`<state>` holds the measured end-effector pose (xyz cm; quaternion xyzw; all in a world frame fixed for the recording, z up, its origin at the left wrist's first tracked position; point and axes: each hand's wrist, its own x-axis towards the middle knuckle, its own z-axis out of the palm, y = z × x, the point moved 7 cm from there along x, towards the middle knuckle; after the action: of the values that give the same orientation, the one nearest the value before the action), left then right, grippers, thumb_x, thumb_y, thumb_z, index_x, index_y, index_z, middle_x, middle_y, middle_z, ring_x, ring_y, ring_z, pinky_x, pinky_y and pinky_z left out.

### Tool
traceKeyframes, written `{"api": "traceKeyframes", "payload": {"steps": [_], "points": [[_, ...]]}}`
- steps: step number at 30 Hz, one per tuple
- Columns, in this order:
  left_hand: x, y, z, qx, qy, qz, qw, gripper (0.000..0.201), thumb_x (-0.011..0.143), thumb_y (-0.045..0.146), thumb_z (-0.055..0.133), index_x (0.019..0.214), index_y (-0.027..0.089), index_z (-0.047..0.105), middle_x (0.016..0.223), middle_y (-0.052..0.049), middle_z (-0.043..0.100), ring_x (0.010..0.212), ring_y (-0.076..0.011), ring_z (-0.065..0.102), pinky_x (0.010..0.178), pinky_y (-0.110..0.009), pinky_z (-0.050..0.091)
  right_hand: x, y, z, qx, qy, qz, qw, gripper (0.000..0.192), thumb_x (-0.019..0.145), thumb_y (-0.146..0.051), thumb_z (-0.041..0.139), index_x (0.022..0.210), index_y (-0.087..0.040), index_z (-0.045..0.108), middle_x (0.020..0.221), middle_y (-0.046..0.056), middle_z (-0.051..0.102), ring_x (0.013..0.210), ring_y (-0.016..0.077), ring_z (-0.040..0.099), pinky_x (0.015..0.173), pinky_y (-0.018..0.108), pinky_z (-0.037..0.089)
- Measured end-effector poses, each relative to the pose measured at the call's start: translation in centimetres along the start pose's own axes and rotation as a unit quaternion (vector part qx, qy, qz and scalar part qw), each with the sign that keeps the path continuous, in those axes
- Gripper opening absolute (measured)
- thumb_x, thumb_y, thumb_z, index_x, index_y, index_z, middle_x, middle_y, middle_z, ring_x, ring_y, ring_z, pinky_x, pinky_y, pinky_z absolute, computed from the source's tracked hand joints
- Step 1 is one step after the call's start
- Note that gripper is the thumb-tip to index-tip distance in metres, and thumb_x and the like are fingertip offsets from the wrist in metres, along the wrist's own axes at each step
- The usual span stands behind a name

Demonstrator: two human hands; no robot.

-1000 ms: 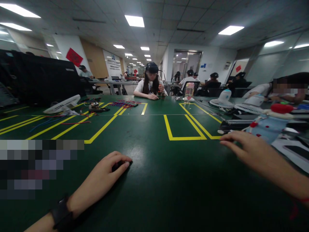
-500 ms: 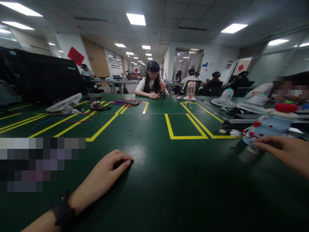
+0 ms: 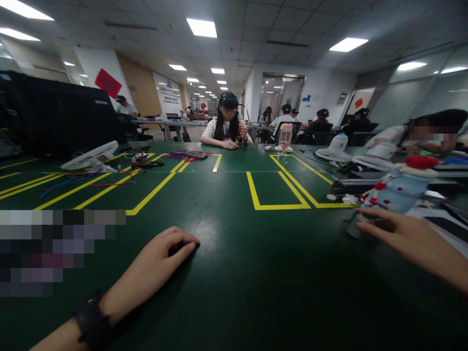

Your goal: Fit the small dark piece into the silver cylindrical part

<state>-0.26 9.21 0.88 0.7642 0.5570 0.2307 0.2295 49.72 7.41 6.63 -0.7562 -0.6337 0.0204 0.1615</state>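
My left hand [image 3: 161,258] rests on the green table [image 3: 234,292]. Its fingers are loosely curved, thumb near the index fingertip, and nothing shows between them. Over on the right, my right hand [image 3: 398,231] has its thumb and fingers closed at the side of a small grey cylinder [image 3: 353,228]. The cylinder is blurred and partly hidden by the fingers, so its kind cannot be made out. Just behind this hand stands a light blue bottle [image 3: 402,187] with a red top and red decorations.
Yellow tape lines [image 3: 281,206] mark the table. At the back left lie a white fan [image 3: 89,156] and a bundle of coloured wires [image 3: 188,155]. Further right are more white fans [image 3: 332,148] and a pink-lidded bottle [image 3: 285,137]. A person [image 3: 228,124] sits opposite; another leans in at the right.
My right hand has moved left, and the grey cylinder has shifted left with it. My left hand stays in place. The whole view has turned slightly.
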Motion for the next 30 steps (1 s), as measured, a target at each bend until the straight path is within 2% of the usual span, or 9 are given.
{"api": "traceKeyframes", "payload": {"steps": [4,7,10,14,18,21,23,27,30], "points": [[0.0,0.1,0.1,0.001,0.001,0.002,1.000,0.028,0.090,0.048,0.049,0.101,0.029,0.067,0.106,-0.002,0.061,0.100,-0.0227,0.059,0.090,-0.038,0.046,-2.2,-10.2,1.6,0.093,0.026,-0.197,0.976,0.047,0.088,-0.046,0.049,0.129,-0.024,0.054,0.128,0.008,0.058,0.112,0.0228,0.057,0.093,0.038,0.047],[-0.1,0.1,0.0,0.004,0.008,0.007,1.000,0.029,0.090,0.048,0.049,0.101,0.028,0.067,0.107,-0.003,0.062,0.100,-0.0234,0.059,0.090,-0.039,0.046,-4.7,-17.7,3.9,0.173,-0.047,-0.312,0.933,0.044,0.090,-0.038,0.049,0.133,-0.026,0.049,0.130,0.005,0.056,0.118,0.0183,0.053,0.102,0.036,0.043],[-0.1,0.0,-0.1,0.014,0.012,0.011,1.000,0.029,0.090,0.047,0.049,0.102,0.028,0.067,0.106,-0.003,0.062,0.099,-0.0237,0.060,0.089,-0.039,0.047,-6.5,-21.9,5.9,0.224,-0.105,-0.355,0.902,0.045,0.090,-0.031,0.048,0.135,-0.025,0.046,0.130,0.005,0.055,0.117,0.0157,0.052,0.103,0.034,0.042],[0.1,1.6,-0.2,0.028,0.030,0.021,0.999,0.026,0.090,0.044,0.050,0.100,0.027,0.067,0.103,-0.003,0.064,0.095,-0.0232,0.060,0.085,-0.038,0.048,-6.6,-22.1,7.8,0.287,-0.115,-0.312,0.898,0.064,0.083,-0.029,0.060,0.141,-0.027,0.034,0.130,0.005,0.053,0.111,0.0154,0.054,0.098,0.034,0.045],[0.9,7.7,1.0,-0.007,0.047,0.100,0.994,0.021,0.091,0.034,0.050,0.102,0.028,0.067,0.103,-0.002,0.064,0.093,-0.0200,0.060,0.084,-0.034,0.047,-5.8,-20.6,9.3,0.344,-0.125,-0.238,0.900,0.063,0.076,-0.030,0.068,0.132,-0.024,0.039,0.116,0.004,0.060,0.097,0.0143,0.058,0.088,0.032,0.049],[1.8,12.4,2.4,-0.044,0.032,0.144,0.988,0.020,0.091,0.028,0.052,0.103,0.027,0.068,0.100,-0.001,0.064,0.092,-0.0177,0.060,0.082,-0.032,0.047,-5.7,-20.5,9.5,0.368,-0.132,-0.229,0.892,0.054,0.076,-0.029,0.070,0.123,-0.023,0.045,0.110,0.003,0.062,0.092,0.0131,0.059,0.083,0.030,0.050],[2.4,14.2,2.9,-0.054,0.028,0.157,0.986,0.017,0.090,0.025,0.055,0.095,0.026,0.070,0.095,-0.001,0.064,0.088,-0.0166,0.060,0.079,-0.030,0.047,-5.7,-20.7,9.3,0.376,-0.135,-0.227,0.888,0.052,0.076,-0.029,0.070,0.122,-0.023,0.045,0.106,0.002,0.062,0.088,0.0121,0.059,0.078,0.028,0.050],[2.8,14.7,2.6,-0.071,0.044,0.158,0.984,0.017,0.089,0.023,0.056,0.084,0.024,0.072,0.088,-0.001,0.062,0.084,-0.0162,0.059,0.075,-0.030,0.046,-5.8,-20.8,9.1,0.372,-0.134,-0.232,0.889,0.049,0.077,-0.028,0.069,0.121,-0.023,0.048,0.103,0.002,0.062,0.083,0.0115,0.057,0.075,0.027,0.049],[2.8,14.2,2.8,-0.076,0.032,0.156,0.984,0.015,0.088,0.029,0.057,0.090,0.026,0.072,0.091,-0.002,0.062,0.085,-0.0178,0.059,0.075,-0.031,0.047,-5.9,-20.9,9.0,0.369,-0.128,-0.248,0.886,0.048,0.077,-0.028,0.068,0.121,-0.023,0.049,0.105,0.003,0.061,0.083,0.0116,0.056,0.075,0.027,0.049]]}}
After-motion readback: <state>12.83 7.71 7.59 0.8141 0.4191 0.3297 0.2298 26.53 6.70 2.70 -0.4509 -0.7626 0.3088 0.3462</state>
